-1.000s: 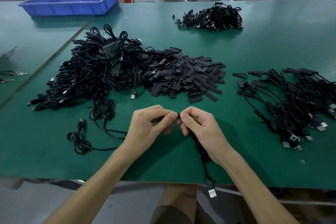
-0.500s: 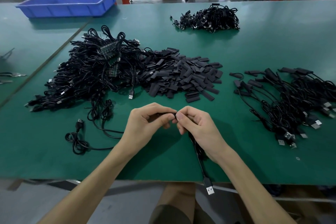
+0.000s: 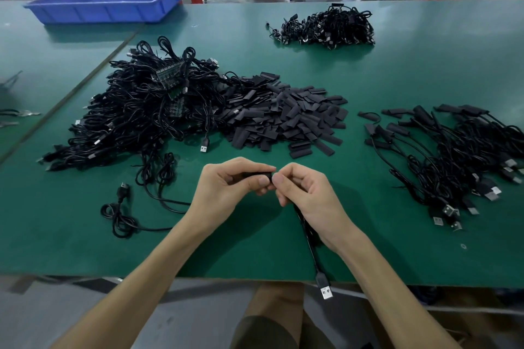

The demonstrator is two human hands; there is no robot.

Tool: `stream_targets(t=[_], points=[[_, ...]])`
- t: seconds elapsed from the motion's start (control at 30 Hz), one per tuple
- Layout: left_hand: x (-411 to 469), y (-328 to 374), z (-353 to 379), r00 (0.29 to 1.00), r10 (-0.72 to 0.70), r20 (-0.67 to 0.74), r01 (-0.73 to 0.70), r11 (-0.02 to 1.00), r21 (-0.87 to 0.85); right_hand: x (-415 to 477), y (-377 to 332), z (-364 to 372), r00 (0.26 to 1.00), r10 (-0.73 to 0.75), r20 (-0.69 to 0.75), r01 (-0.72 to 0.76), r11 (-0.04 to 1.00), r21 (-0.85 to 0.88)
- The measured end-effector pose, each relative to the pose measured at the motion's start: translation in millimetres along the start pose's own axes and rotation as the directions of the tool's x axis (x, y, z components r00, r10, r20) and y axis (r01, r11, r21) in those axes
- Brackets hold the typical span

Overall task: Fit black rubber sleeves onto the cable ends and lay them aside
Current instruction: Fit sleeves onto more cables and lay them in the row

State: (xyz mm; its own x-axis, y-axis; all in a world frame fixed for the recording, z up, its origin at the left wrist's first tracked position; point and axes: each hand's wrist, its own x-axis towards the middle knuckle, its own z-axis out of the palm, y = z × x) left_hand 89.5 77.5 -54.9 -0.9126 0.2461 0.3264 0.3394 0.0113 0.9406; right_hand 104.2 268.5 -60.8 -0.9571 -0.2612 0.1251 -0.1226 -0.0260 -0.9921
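My left hand (image 3: 229, 187) pinches a black rubber sleeve (image 3: 256, 175) between thumb and fingers. My right hand (image 3: 304, 193) grips a black cable (image 3: 310, 244) whose end meets the sleeve where the two hands touch; the joint itself is hidden by my fingers. The cable hangs past the table's front edge and ends in a USB plug (image 3: 326, 290). A heap of loose sleeves (image 3: 286, 119) lies just beyond my hands. Bare cables (image 3: 136, 113) are piled at the left. Sleeved cables (image 3: 453, 156) lie at the right.
The green table (image 3: 368, 249) carries a blue bin (image 3: 105, 4) at the far left and another cable bundle (image 3: 326, 27) at the far middle. A single coiled cable (image 3: 122, 212) lies left of my left forearm. Metal tools (image 3: 17, 117) lie at the left edge.
Both hands stay together at the same spot. More of the black sleeve now shows between my left thumb and fingers as it meets the cable end.
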Motion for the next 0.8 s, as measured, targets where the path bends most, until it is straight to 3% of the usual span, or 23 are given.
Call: stream_targets(t=[0.47, 0.8], points=[[-1.0, 3.5, 3.5, 1.000, 0.014, -0.011, -0.014, 1.000, 0.019, 0.3, -1.8, 3.2, 0.999, 0.027, -0.034, -0.029, 0.998, -0.061], [-1.0, 5.2, 3.4, 0.991, -0.135, 0.020, 0.136, 0.985, -0.106, -2.3, -5.0, 3.7, 0.998, -0.006, -0.063, 0.005, 1.000, -0.013]])
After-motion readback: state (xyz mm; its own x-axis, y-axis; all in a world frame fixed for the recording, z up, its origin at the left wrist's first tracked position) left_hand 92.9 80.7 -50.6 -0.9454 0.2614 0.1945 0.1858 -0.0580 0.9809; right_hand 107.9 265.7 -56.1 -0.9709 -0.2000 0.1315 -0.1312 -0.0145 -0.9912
